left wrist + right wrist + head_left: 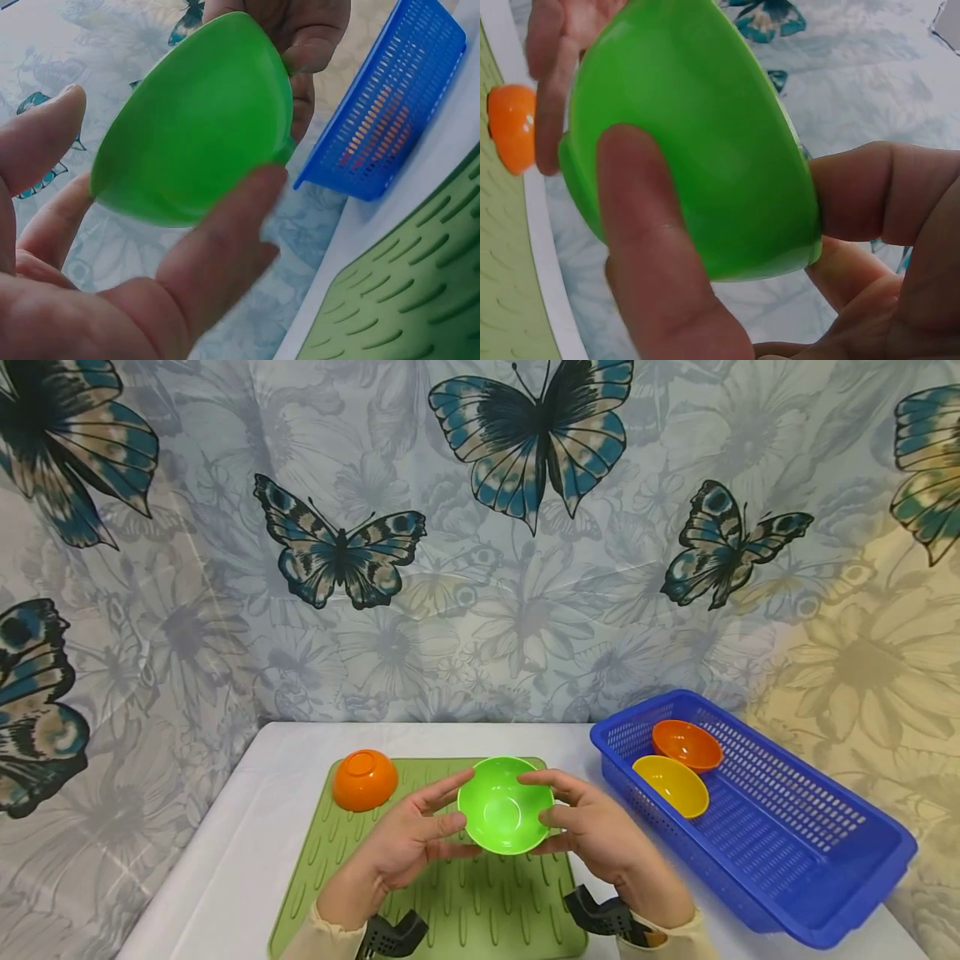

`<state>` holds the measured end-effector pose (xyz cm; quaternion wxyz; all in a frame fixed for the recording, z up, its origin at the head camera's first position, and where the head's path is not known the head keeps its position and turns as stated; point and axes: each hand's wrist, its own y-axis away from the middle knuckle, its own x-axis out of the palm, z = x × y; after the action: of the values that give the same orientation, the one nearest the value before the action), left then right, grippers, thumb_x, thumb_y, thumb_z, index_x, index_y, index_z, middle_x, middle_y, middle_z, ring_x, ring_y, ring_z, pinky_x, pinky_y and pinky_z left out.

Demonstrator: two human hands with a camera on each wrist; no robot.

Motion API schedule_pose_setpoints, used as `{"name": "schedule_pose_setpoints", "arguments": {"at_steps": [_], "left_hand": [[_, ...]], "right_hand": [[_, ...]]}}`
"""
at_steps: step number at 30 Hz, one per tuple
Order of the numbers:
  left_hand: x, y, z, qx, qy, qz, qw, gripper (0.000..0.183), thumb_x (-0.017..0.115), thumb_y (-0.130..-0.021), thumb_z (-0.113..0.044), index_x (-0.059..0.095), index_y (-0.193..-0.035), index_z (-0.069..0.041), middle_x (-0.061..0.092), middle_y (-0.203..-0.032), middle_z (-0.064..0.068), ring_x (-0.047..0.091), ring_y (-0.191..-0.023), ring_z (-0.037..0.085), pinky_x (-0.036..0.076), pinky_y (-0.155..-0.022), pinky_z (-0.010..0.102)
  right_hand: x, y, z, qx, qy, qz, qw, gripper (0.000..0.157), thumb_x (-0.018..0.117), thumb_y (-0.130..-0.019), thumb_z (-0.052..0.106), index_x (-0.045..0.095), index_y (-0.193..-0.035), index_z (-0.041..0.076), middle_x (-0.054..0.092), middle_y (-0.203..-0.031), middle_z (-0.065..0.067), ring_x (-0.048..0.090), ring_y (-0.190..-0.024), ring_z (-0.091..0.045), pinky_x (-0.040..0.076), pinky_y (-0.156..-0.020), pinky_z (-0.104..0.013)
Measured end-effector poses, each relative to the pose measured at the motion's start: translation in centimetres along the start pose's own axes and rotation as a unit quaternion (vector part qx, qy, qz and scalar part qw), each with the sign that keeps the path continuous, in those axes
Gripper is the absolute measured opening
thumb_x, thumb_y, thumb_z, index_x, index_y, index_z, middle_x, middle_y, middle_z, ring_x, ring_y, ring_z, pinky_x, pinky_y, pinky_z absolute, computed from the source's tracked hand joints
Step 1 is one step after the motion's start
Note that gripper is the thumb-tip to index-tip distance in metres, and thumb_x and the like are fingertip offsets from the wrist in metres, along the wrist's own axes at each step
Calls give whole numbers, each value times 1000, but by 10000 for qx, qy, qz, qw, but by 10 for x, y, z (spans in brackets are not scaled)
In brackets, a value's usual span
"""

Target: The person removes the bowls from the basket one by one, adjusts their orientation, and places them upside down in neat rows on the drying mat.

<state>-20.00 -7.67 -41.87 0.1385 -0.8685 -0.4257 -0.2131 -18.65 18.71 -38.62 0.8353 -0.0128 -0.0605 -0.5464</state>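
Observation:
In the head view a light green bowl (504,810) is held up over the green mat (480,902), its hollow side towards me. My right hand (592,827) grips its right side, with the thumb at the rim and a finger (641,217) against the outside. At the opposite side is my left hand (408,839), its fingers fairly straight and spread. The left wrist view shows one of its fingertips at the rim and another finger (217,255) by the base, while the thumb (45,139) stands apart from the bowl.
An orange bowl (365,781) lies upside down on the mat's far left corner. To the right, a blue perforated basket (787,877) contains another orange bowl (687,745) and a yellow bowl (672,787). Behind the white table (225,827) hangs a butterfly-patterned cloth (480,635).

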Motion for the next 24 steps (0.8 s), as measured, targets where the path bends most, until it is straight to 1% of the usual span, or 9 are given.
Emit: {"name": "schedule_pose_setpoints", "arguments": {"at_steps": [4, 7, 12, 18, 21, 23, 24], "left_hand": [[0, 1, 0, 15, 227, 188, 9996, 65, 62, -98, -5, 34, -157, -12, 43, -144, 21, 63, -111, 33, 48, -92, 58], [-1, 1, 0, 49, 409, 317, 9986, 65, 61, -98, -2, 35, -157, -15, 47, -140, 19, 63, -110, 33, 50, -91, 55], [0, 2, -3, 42, 568, 339, 9978, 68, 62, -97, -1, 34, -157, -17, 42, -143, 21, 63, -110, 34, 50, -91, 53], [1, 3, -5, 54, 603, 255, 9978, 69, 61, -97, 0, 33, -158, -17, 39, -143, 24, 63, -110, 35, 50, -90, 54], [1, 2, -5, 107, 477, 149, 9987, 70, 62, -97, 1, 32, -158, -15, 36, -145, 25, 63, -110, 35, 51, -88, 55], [1, 2, -5, 141, 303, 51, 9994, 72, 63, -96, 1, 31, -158, -14, 35, -146, 25, 63, -109, 36, 50, -89, 57], [1, 2, -5, 160, 170, -18, 9997, 72, 63, -95, 2, 31, -158, -12, 35, -146, 26, 63, -109, 35, 49, -89, 58]], "right_hand": [[4, 0, -1, -97, -143, 3, 9998, 47, 56, -91, -5, 48, -138, -6, 20, -151, -32, 60, -102, -37, 54, -79, -60], [7, -1, -1, -157, -208, -24, 9997, 48, 56, -91, -4, 48, -138, -6, 24, -147, -33, 60, -102, -37, 55, -79, -56], [10, -1, 0, -192, -217, -44, 9996, 47, 57, -92, -3, 49, -138, -5, 27, -146, -31, 60, -102, -38, 56, -78, -53], [13, 0, 1, -203, -231, 32, 9995, 47, 58, -94, -2, 48, -139, -4, 30, -142, -31, 61, -101, -36, 56, -80, -52], [12, 0, 2, -181, -166, 23, 9997, 49, 59, -94, 0, 47, -141, -4, 28, -144, -31, 60, -104, -36, 55, -82, -52], [11, 1, 4, -179, 38, -62, 9998, 51, 59, -95, 1, 46, -144, -2, 28, -146, -32, 59, -108, -37, 55, -84, -51], [11, 2, 5, -194, 182, -178, 9995, 52, 59, -96, 2, 45, -146, 0, 29, -147, -31, 57, -111, -37, 54, -86, -50]]}}
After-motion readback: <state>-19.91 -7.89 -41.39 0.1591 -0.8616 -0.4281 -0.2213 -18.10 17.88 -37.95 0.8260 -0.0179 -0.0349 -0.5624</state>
